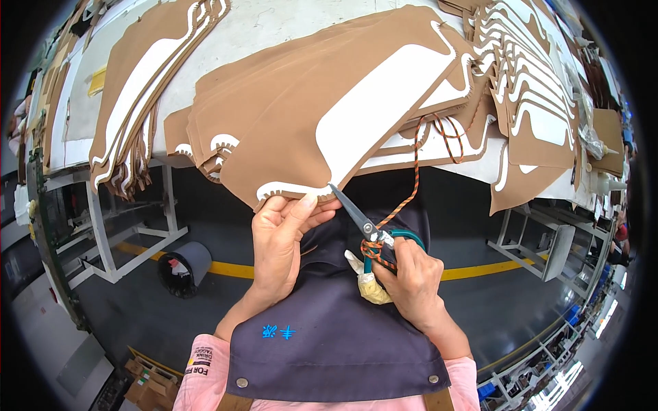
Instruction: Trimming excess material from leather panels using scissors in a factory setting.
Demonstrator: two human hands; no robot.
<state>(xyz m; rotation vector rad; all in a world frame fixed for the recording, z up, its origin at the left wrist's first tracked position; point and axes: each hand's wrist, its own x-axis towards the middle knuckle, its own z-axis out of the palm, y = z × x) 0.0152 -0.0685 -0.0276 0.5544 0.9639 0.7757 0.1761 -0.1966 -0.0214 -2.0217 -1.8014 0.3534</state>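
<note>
My left hand (282,236) pinches the near edge of a brown cut piece with a white inner panel (322,116), the top one of a stack hanging over the table's front edge. My right hand (410,277) grips scissors (363,222) with teal handles, the handles wrapped in tape. The blades point up-left and their tip touches the notched white edge of the brown piece, just right of my left thumb. An orange and black cord (411,171) runs from the scissor handles up to the table. I wear a dark apron (329,322) over pink sleeves.
More stacks of brown and white cut pieces lie at the left (147,75) and right (528,96) of the white table (274,27). Below are a white table frame (103,240), a black bin (181,267), a yellow floor line (480,272) and cardboard boxes (147,383).
</note>
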